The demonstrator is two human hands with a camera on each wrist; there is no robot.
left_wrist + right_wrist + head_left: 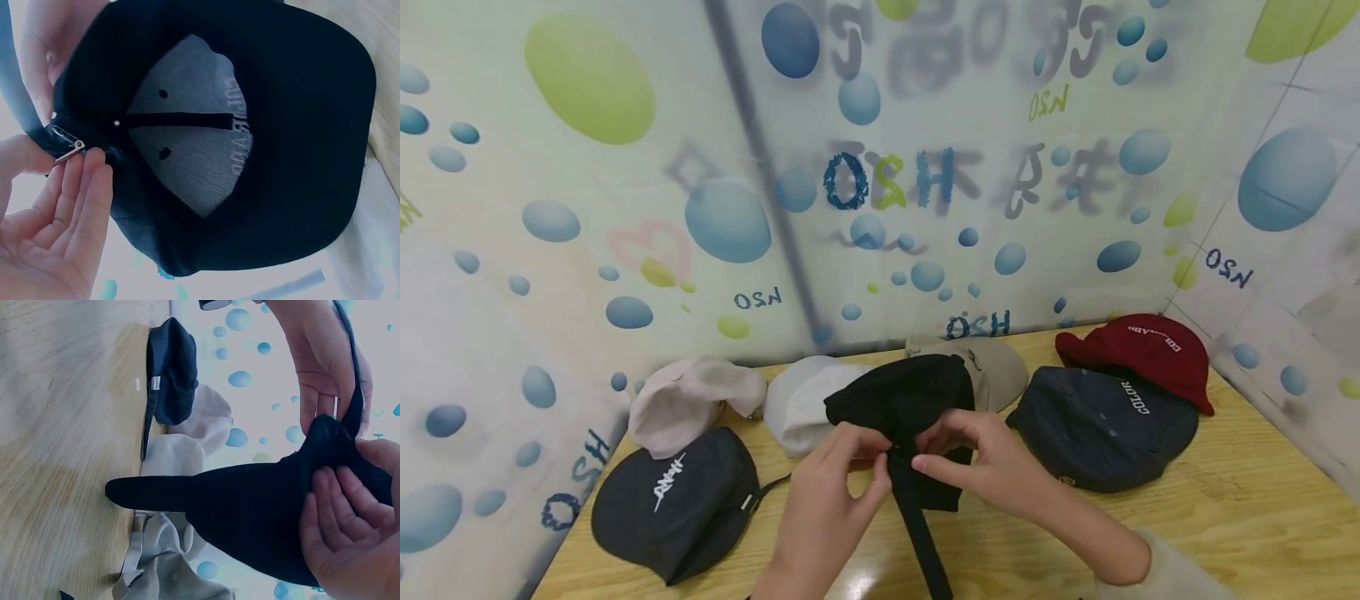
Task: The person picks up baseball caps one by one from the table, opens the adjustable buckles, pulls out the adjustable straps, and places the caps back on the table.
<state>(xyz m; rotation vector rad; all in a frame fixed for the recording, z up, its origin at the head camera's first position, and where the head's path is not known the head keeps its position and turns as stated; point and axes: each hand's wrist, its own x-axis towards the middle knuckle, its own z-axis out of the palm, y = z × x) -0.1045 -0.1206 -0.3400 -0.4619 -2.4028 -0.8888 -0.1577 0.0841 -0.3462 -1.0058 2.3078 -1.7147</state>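
A black baseball cap (898,390) is held up in front of me, its back strap (919,533) hanging down toward me. My left hand (831,492) pinches the small metal buckle (70,152) at the cap's back between thumb and fingers. On the other side, my right hand (996,458) grips the cap's back edge beside the strap, thumb in front and fingers behind. The left wrist view looks into the cap's grey-lined crown (187,156), with the stiff brim (312,137) pointing away from both hands.
Along the back of the wooden table (1247,500) lie a pale pink cap (677,400), a white cap (801,400), a beige cap (1000,371) and a red cap (1138,350). A dark cap (700,508) sits front left, a navy cap (1097,433) right. Bubble-printed curtains (880,275) stand behind.
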